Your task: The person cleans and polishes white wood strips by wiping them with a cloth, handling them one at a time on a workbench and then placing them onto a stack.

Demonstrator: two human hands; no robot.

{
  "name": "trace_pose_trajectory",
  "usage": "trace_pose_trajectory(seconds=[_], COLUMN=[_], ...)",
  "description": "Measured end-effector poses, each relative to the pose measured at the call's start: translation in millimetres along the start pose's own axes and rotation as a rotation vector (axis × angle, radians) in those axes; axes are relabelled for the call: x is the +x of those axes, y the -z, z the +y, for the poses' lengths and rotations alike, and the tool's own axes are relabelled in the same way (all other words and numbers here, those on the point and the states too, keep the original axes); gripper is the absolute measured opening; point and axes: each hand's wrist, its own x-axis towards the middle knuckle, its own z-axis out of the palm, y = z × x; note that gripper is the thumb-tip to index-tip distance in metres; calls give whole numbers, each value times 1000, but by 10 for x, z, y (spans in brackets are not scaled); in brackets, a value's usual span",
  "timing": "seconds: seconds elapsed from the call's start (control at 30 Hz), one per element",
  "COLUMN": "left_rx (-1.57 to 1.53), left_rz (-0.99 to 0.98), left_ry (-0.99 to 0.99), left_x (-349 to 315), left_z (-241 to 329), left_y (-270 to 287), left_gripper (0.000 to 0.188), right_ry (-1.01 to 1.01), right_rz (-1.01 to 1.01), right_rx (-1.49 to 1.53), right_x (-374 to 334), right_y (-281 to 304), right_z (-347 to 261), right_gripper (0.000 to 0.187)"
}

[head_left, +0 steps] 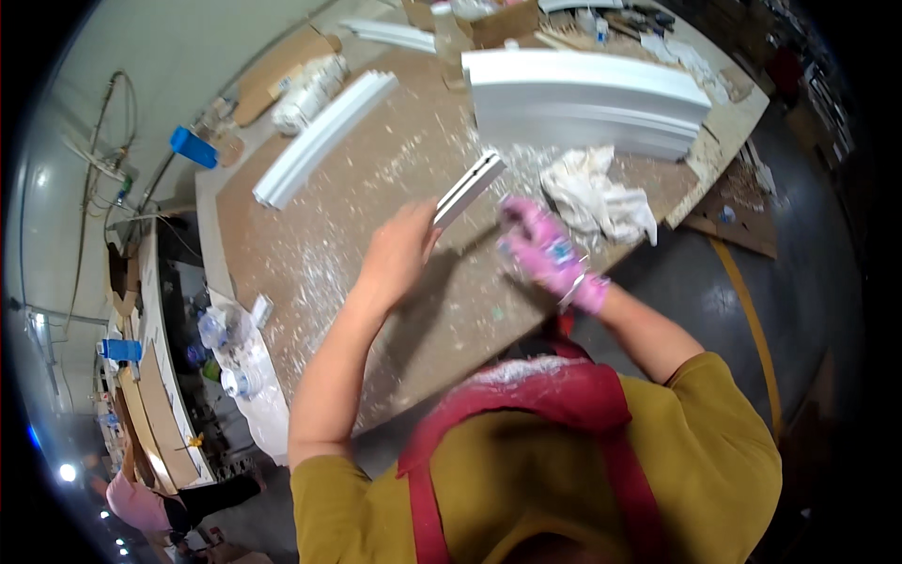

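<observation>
I see the left hand (399,249) grasping a short white moulding piece (468,188); the gloved right hand (540,246) is clenched beside it above the tabletop (376,188).

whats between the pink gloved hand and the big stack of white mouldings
A crumpled white rag lies between the right hand and the stack of white mouldings, on the dusty workbench, in the head view.

Bare left hand (399,249), arm stretched forward, grips the near end of the white strip (468,188). Pink-gloved right hand (543,246), elbow bent, is closed just right of that strip.
</observation>
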Motion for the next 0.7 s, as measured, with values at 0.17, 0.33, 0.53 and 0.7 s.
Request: trace_pose_trajectory(seconds=[0.17, 0.33, 0.53, 0.7], left_rx=[38, 33, 159, 114], left_rz=[-122, -160, 40, 52], left_ry=[-148, 34, 146, 177], left_x=[-127, -388, -1454, -1483], left_z=[-128, -262, -1102, -1249], left_y=[-781, -993, -496, -679], left_gripper=[29, 46, 47, 34], right_ry=[299, -17, 100, 264], right_rz=[416, 176, 243, -324], right_rx=[-1112, -1193, -606, -1120], right_x=[-132, -92, 51, 152], right_y=[893, 1185, 1402, -638], right_z=[327, 1108, 697, -495], right_gripper=[67, 69, 56, 51])
